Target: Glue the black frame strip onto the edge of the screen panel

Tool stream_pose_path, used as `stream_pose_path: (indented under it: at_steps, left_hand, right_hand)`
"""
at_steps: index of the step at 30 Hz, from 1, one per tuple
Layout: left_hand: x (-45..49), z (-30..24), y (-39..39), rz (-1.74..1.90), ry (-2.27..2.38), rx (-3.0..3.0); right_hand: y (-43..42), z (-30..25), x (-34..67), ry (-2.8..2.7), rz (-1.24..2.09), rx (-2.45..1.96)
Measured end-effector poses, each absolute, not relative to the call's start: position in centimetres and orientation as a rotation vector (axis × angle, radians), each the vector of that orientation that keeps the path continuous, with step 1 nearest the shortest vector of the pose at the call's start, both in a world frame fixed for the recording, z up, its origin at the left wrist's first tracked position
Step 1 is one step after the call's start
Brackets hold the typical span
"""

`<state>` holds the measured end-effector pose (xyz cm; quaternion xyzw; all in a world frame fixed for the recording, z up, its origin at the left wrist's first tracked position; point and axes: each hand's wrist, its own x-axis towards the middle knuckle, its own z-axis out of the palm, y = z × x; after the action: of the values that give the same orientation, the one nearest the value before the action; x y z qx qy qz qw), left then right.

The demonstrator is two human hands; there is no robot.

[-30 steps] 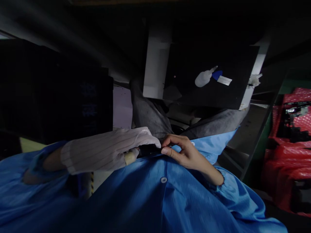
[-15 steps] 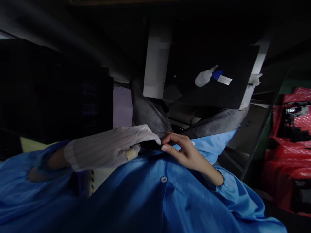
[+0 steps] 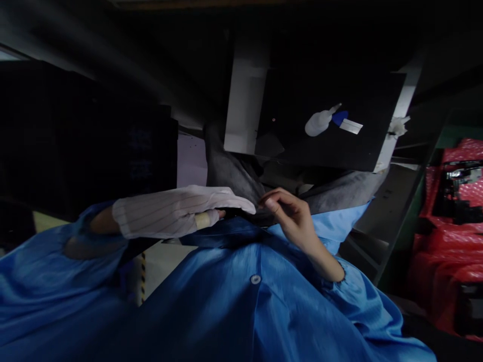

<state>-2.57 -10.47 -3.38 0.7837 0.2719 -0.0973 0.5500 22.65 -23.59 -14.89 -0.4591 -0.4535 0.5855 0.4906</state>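
Observation:
My left hand (image 3: pixel 184 210) wears a white, thinly striped glove, with yellowish tape round the thumb and the thumb's tip bare. Its fingers stretch out to the right, and a gap shows between them and the thumb. Just beyond the glove's fingertips is my right hand (image 3: pixel 292 213), bare, its fingers curled and the thumb closed against the index finger. Whatever that pinch holds, if anything, is too small to make out. Both hands hover over the front of my blue smock (image 3: pixel 226 301), above my lap in grey trousers (image 3: pixel 234 171).
Ahead, a dark board (image 3: pixel 290 136) on a light-coloured base carries a small white dropper bottle (image 3: pixel 317 123) and a blue item with a pale label (image 3: pixel 340 118). Red bubble wrap (image 3: pixel 441 251) with dark parts lies at the right. A large dark box (image 3: pixel 113 141) stands left.
Both hands have lifted slightly away from the smock. My right hand has moved a little right, off the glove's fingertips. The left fingers look straighter.

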Motion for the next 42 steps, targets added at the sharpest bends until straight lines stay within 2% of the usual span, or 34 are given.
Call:
stream_pose_path:
  at_steps: [6, 9, 16, 21, 28, 34, 42]
  left_hand:
    - [-2.2, -3.5, -9.5, -0.373, 0.641, 1.669]
    - [-2.3, -3.9, -9.7, -0.326, 0.64, 1.657]
    - [-3.0, -5.1, -10.6, -0.215, 0.622, 1.754]
    - [-3.2, -5.6, -11.5, -0.183, 0.645, 1.74]
    - [-3.4, -5.6, -11.6, -0.195, 0.757, 1.624]
    - [-4.4, -6.4, -11.9, -0.102, 0.816, 1.595]
    - [-4.4, -6.4, -11.7, -0.109, 0.868, 1.578]
  right_hand:
    - [-20.8, -16.4, 26.3, -1.151, 0.401, -1.493]
    - [-18.2, -17.3, 28.7, -1.311, 0.193, -1.533]
    - [-13.6, -18.5, 30.4, -1.462, 0.412, -1.753]
    - [-12.6, -17.6, 29.4, -1.42, 0.404, -1.882]
    - [-21.9, -13.2, 28.3, -1.497, 0.552, -1.64]
    - [-31.3, -12.9, 26.3, -1.463, 0.7, -1.604]
    - [-33.4, -12.1, 23.4, -1.282, 0.763, -1.424]
